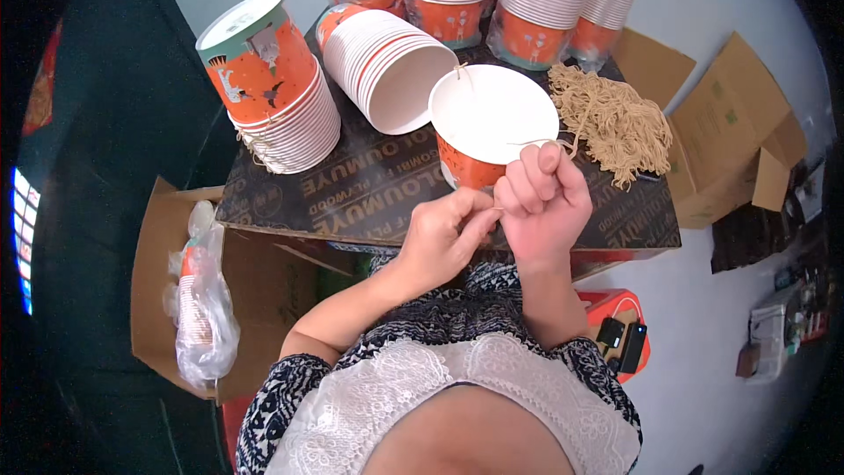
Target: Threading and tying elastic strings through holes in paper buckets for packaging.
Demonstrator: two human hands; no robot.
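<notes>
In front of me stands a paper bucket (494, 112) with a white inside and an orange printed wall. A short piece of beige cord (461, 70) sits at its far rim. My left hand (441, 233) is closed in a pinch at the bucket's near side, on a thin strand of cord. Beside it, my right hand (547, 202) is curled into a fist with palm side up. Cord (567, 146) pokes out above its fingers, near the bucket's rim. How the strand runs between the two hands is mostly hidden by the fingers.
On the dark plywood table (352, 189) lie a nested stack of buckets (378, 62), an upside-down stack (272, 88) with cords, and a heap of cord (611, 123). Tall wrapped stacks (536, 9) line the back. Cardboard boxes (734, 114) stand right and lower left (264, 290).
</notes>
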